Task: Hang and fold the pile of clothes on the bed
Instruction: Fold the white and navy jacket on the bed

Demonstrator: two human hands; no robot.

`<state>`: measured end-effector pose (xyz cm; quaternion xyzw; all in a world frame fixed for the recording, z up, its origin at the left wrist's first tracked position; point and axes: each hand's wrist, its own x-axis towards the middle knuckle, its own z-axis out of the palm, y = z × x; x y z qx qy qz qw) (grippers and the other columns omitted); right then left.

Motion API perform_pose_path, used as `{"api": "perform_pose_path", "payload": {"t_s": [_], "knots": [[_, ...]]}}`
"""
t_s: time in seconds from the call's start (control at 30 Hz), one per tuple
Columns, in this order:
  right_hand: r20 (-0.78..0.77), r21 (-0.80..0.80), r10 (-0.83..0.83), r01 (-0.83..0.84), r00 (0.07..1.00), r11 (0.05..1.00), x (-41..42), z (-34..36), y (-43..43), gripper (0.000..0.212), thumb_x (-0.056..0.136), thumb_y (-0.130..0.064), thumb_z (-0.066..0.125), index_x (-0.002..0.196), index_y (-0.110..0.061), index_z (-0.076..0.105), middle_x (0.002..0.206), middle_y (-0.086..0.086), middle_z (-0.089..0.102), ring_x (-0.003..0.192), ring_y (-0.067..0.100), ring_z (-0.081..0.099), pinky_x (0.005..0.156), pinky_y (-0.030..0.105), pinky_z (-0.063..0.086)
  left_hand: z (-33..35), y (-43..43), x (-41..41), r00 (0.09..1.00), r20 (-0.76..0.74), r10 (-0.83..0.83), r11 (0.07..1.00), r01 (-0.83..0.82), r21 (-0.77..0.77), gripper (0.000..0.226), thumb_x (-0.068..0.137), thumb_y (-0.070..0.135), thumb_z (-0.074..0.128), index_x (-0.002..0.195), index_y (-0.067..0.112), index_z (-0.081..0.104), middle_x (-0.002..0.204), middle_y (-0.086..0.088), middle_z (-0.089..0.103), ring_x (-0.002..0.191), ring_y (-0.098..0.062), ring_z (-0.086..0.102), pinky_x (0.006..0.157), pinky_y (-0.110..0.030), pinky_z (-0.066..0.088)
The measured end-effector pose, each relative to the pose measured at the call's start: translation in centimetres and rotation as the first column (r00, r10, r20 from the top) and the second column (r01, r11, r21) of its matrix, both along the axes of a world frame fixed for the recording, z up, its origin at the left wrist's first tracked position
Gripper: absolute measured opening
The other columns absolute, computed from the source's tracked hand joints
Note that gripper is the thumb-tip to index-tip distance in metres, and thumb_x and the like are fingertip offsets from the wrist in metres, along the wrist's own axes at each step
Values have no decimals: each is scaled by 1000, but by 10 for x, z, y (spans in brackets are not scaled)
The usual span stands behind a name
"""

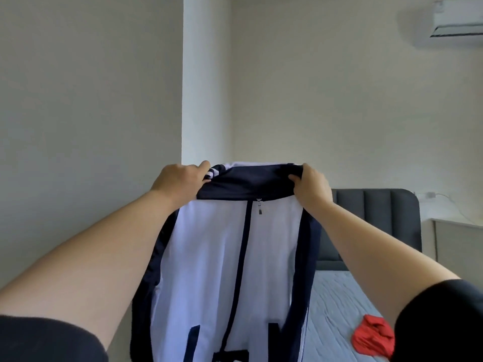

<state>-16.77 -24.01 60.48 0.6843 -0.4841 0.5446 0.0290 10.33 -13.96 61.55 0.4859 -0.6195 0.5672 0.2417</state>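
Observation:
A white zip jacket (209, 270) with navy collar, sleeves and trim hangs upright in front of me, zipped closed, front facing me. My left hand (180, 181) pinches its left shoulder by the collar. My right hand (311, 186) grips the right shoulder at the same height. Both arms are stretched forward, holding the jacket in the air above the bed's near side. A crumpled red garment (373, 335) lies on the bed (337, 304) at the lower right, partly hidden by my right sleeve. No hanger is in view.
A dark grey padded headboard (376, 226) stands behind the bed on the right. A white pillar (206, 79) and plain walls fill the background. An air conditioner (457, 22) hangs high on the right wall. A low cabinet (460, 241) sits beside the headboard.

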Motion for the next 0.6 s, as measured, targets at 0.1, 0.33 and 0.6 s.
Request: {"api": "perform_pose_path", "payload": {"t_s": [0.1, 0.33, 0.6], "knots": [[-71, -166, -148, 135, 986, 977, -20, -2, 18, 25, 98, -33, 47, 89, -12, 38, 64, 1, 43, 59, 28, 42, 47, 32, 24, 8, 15, -12, 998, 55, -25, 999, 27, -37, 35, 65, 12, 87, 66, -1, 55, 37, -9, 43, 24, -24, 39, 40, -21, 28], [-136, -380, -321, 250, 937, 891, -67, 4, 37, 26, 99, -32, 46, 89, -11, 38, 55, 4, 38, 50, 28, 38, 47, 30, 21, 11, 20, -49, 997, -27, -74, 997, 75, 2, 30, 91, 22, 65, 83, -5, 55, 52, -19, 53, 41, -31, 49, 47, -30, 34], [-488, -82, -213, 198, 847, 977, -89, -101, -34, 29, 95, -40, 51, 85, -16, 40, 76, 7, 55, 65, 28, 44, 56, 33, 31, -117, -73, -72, 942, -241, 233, 871, -93, 482, 36, 97, 46, 46, 105, 12, 57, 95, -9, 67, 87, -31, 61, 64, -31, 32]]}}
